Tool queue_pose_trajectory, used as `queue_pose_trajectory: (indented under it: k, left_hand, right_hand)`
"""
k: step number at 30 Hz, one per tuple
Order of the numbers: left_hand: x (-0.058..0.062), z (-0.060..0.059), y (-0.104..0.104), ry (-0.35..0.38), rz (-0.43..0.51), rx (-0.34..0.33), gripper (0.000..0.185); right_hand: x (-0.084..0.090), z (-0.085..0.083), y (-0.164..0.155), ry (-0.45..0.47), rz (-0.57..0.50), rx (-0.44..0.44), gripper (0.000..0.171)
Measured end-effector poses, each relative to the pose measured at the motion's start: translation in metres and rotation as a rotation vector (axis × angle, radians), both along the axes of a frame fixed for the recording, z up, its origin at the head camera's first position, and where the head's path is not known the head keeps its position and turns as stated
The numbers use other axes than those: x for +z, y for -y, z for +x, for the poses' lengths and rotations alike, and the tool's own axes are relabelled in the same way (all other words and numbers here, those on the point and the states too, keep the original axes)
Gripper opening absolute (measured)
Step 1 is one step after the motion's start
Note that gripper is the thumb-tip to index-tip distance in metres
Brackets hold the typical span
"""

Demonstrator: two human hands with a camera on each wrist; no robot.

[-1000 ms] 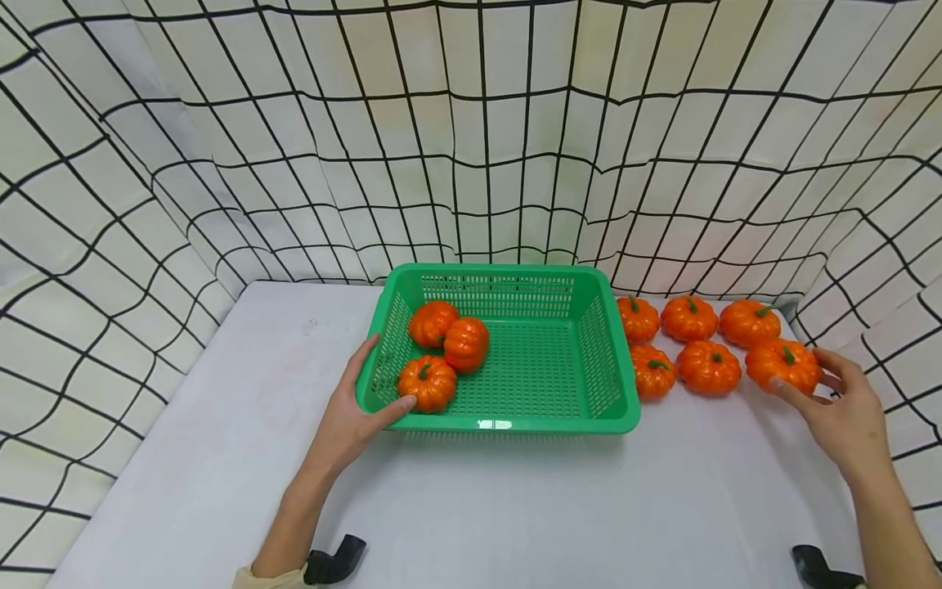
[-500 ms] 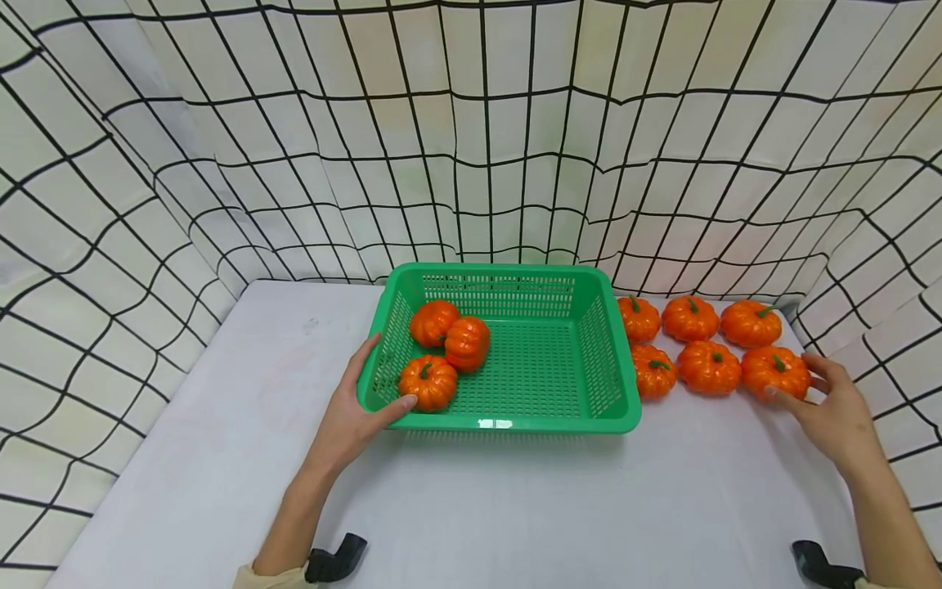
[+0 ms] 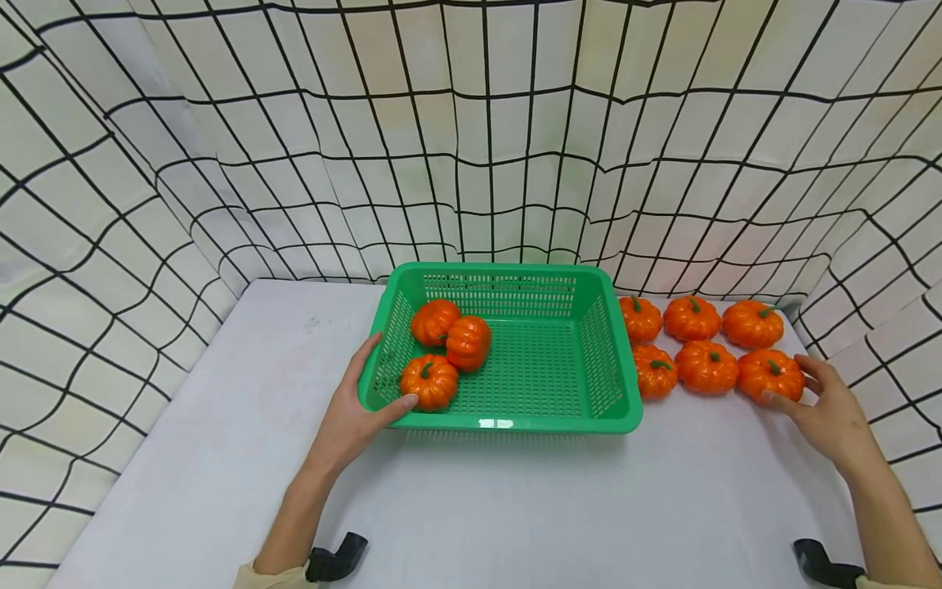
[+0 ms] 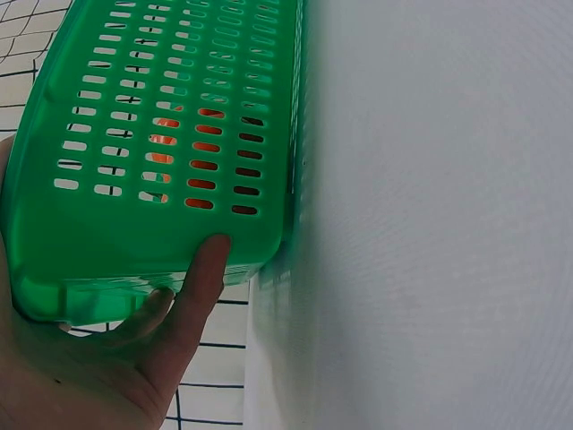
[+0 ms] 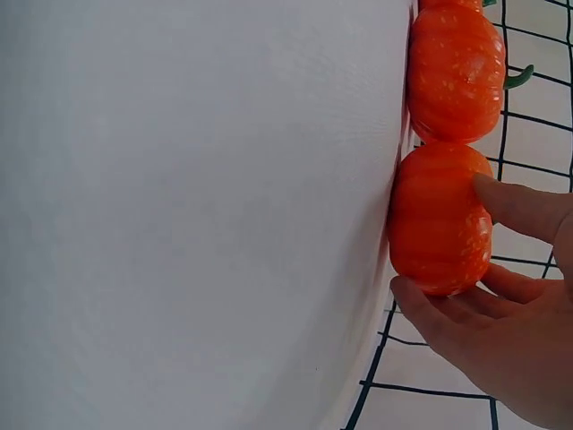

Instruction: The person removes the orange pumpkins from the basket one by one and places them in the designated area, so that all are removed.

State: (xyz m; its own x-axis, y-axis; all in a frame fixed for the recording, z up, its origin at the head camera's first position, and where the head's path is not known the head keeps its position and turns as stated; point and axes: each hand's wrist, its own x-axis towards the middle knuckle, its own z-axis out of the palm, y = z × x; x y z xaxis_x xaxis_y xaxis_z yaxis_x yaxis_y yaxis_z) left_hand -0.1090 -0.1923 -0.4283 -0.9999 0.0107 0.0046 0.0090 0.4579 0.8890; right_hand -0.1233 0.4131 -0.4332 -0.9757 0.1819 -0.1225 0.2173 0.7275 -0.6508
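Right hand (image 3: pixel 827 413) cups outermost pumpkin (image 3: pixel 770 375) on table, front row, fingers/thumb curled round it (not lifted). Left hand (image 3: pixel 352 417) grips basket (image 3: pixel 508 423) corner. Recommend: firm pinch, lift clear of adj. pumpkin, steady basket.
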Motion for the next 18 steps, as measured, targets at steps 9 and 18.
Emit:
queue_pose_trajectory:
  k: [9, 18]
  left_hand:
    - [0.0003, 0.0000, -0.0001, -0.003, -0.007, 0.000, 0.098]
    - [0.0013, 0.0005, 0.0006, -0.001, -0.001, 0.001, 0.099]
  right_hand:
    - [0.0016, -0.0020, -0.0030, 0.027, 0.042, 0.038, 0.081]
    - [0.0017, -0.0064, -0.0045, 0.026, 0.107, 0.032, 0.077]
